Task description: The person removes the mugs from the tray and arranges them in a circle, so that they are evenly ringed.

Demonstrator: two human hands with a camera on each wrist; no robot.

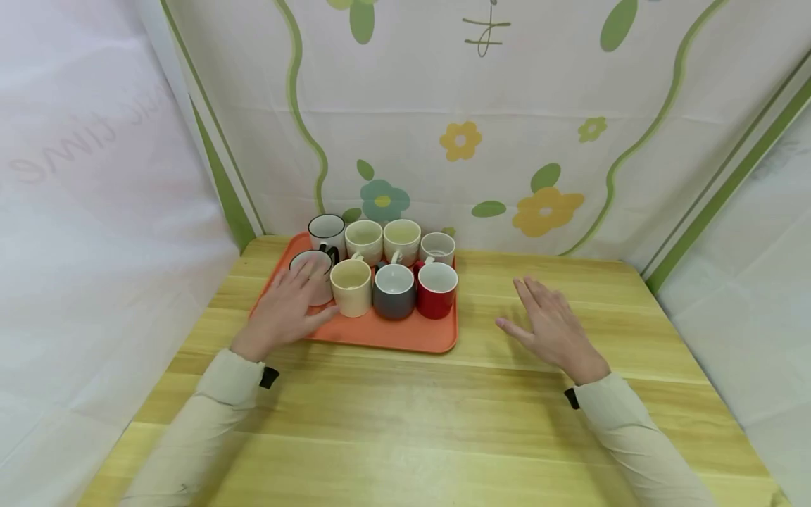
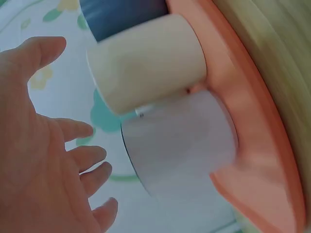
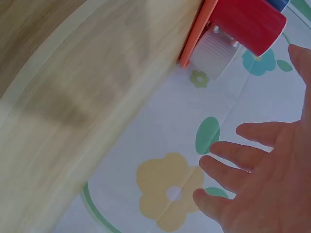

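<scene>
Both of your hands are released and hold nothing; your left hand (image 1: 285,310) hovers, fingers extended, by the front black-rimmed white mug (image 2: 180,138), with no contact showing in the left wrist view; your right hand (image 1: 554,327) is above the desk (image 1: 405,422), well apart from the orange tray (image 1: 380,338); eight mugs stand upright on that tray in two rows of four. In the head view your left thumb points at the front cream mug (image 1: 352,294); a careless inward sweep could knock it into the dark grey mug (image 1: 394,299), and the push might pass on to the red mug (image 1: 435,299); that one stands near the tray's right end, so it could topple onto the desk; the rows look tightly packed, so a handle might snag a neighbour and chip a rim.
</scene>
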